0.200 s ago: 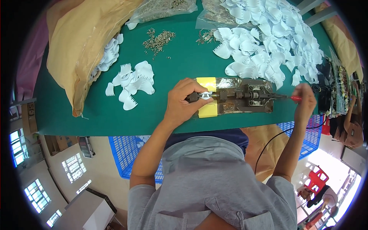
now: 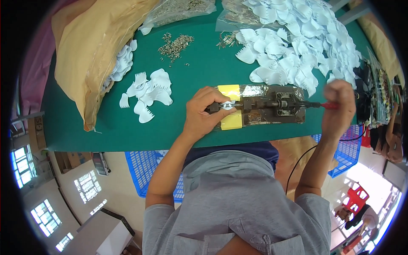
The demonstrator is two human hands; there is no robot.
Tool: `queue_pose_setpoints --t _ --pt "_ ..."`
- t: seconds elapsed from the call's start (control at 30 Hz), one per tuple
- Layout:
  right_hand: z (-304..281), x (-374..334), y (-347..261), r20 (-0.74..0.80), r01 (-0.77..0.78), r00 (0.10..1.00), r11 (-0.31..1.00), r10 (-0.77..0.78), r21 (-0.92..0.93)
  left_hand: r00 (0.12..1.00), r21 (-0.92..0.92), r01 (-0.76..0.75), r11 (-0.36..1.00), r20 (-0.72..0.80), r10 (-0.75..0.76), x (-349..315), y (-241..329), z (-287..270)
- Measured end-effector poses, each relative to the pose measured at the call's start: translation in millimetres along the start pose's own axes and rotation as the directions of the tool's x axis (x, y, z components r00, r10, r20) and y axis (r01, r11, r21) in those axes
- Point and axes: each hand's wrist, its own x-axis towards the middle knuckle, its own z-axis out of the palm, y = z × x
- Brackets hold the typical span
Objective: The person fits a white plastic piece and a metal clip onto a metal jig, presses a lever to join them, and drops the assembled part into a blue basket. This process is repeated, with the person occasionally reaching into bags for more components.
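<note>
On the green table lies a dark push-pull toggle clamp (image 2: 284,104) on a base plate, with a metal rod pointing left and a red handle (image 2: 329,105) at its right end. My left hand (image 2: 205,109) pinches a small white plastic piece (image 2: 228,105) between thumb and forefinger at the rod's left end, against a dark block. Most of that piece is covered by the fingers. My right hand (image 2: 340,104) is closed at the red handle, fingers curled and slightly blurred. Yellow tape (image 2: 230,123) sits beside the held piece.
A large heap of white toothed pieces (image 2: 297,46) covers the back right. A smaller pile (image 2: 149,91) lies left, near a brown sack (image 2: 95,55). Small metal clips (image 2: 175,46) and pins (image 2: 228,40) are loose at the back. Blue baskets (image 2: 142,170) stand below the table edge.
My right hand has moved slightly, and the red handle now lies straighter and farther into the hand. The clamp's linkage has shifted. My left hand stays in place on the white piece.
</note>
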Motion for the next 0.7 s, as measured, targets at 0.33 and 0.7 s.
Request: queue_pose_setpoints --t 0.33,0.7 --pt "53.6 -20.9 -6.1 -0.108 0.049 0.989 0.913 -0.101 -0.406 1.000 -0.011 0.020 1.000 -0.006 -0.020 1.3 0.4 1.8" --pt "-45.5 -18.1 63.6 -0.150 -0.291 0.896 0.809 0.417 0.511 0.974 -0.416 -0.135 0.899 -0.223 0.043 -15.5 26.5 -20.0"
